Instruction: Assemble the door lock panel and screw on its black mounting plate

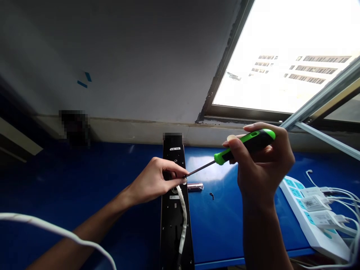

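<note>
My right hand (pixel 261 161) is wrapped round the green and black handle of a screwdriver (pixel 246 145), tilted with its shaft pointing down and left. The tip meets the pinched thumb and forefinger of my left hand (pixel 157 179). Something small and dark shows between those fingertips, too small to name. Both lie over a long black metal bar-shaped housing (pixel 170 232) with small holes and white labels. A white sleeved cable (pixel 182 221) runs along the housing from below my left fingers towards me.
Beside the housing on the blue table (pixel 216 232) lie a shiny pinkish cylinder (pixel 195 187) and a cluster of tiny dark pieces (pixel 212 196). A white power strip (pixel 305 221) with plugged-in chargers stands at right. Another white cable (pixel 56 229) crosses the lower left. Wall and window rise behind.
</note>
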Motion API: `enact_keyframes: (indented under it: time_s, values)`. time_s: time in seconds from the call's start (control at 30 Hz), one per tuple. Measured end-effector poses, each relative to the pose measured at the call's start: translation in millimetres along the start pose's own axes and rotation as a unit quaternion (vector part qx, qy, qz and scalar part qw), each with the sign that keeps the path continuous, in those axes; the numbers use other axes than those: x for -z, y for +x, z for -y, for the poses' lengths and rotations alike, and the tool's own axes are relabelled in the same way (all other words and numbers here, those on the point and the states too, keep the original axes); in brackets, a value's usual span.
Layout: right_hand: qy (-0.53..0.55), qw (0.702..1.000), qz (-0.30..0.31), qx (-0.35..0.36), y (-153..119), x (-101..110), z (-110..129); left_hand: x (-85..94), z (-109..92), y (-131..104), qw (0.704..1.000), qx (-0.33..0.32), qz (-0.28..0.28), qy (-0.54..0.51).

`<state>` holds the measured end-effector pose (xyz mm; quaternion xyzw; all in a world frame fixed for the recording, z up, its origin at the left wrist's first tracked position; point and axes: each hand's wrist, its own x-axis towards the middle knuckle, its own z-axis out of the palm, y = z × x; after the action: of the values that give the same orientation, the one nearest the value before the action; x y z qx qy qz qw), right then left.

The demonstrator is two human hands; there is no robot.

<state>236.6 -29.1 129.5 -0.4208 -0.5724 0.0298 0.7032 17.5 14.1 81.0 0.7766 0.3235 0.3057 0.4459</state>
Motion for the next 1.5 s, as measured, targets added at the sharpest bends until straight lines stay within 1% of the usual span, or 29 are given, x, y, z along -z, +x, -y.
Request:
enact_keyframes:
  time_s: [0.13,0.23,0.3,0.37,0.43,0.53,0.63,0.7,0.87,1.07,1.27,1.33,1.4,1.5]
  values:
    - [0.0,0.994,0.09,0.056,18,-6,0,2.1,2,5,0.999,-0.026,-0.019,0.022]
    - [0.013,0.984,0.152,0.09,28,-10,-3,-1.9,10,7,0.993,-0.084,-0.056,0.062]
    - [0.023,0.981,0.165,0.097,31,-12,-6,-5.4,18,8,0.981,-0.143,-0.086,0.093]
    - [0.036,0.982,0.157,0.104,31,-13,-10,-7.0,26,10,0.965,-0.201,-0.103,0.131]
    - [0.046,0.982,0.138,0.12,30,-15,-16,-5.6,33,13,0.951,-0.228,-0.111,0.177]
    - [0.048,0.977,0.138,0.156,26,-18,-26,0.0,40,16,0.943,-0.203,-0.106,0.243]
    - [0.047,0.969,0.172,0.172,23,-22,-34,3.6,46,18,0.94,-0.179,-0.074,0.28]
    - [0.044,0.968,0.187,0.164,21,-24,-37,2.8,49,18,0.94,-0.177,-0.059,0.285]
    - [0.021,0.966,0.209,0.153,18,-25,-40,-3.8,53,17,0.943,-0.172,-0.047,0.282]
    - [-0.005,0.962,0.205,0.183,16,-23,-40,-5.9,55,19,0.942,-0.158,-0.045,0.293]
    - [-0.024,0.957,0.198,0.212,15,-27,-38,-6.2,54,17,0.944,-0.15,-0.044,0.29]
    - [-0.017,0.957,0.2,0.21,16,-27,-39,-6.7,54,18,0.945,-0.149,-0.049,0.287]
    - [-0.014,0.959,0.206,0.194,17,-27,-39,-7.1,54,18,0.946,-0.147,-0.053,0.283]
    - [-0.005,0.961,0.24,0.136,19,-24,-36,-6.2,56,19,0.947,-0.144,-0.062,0.28]
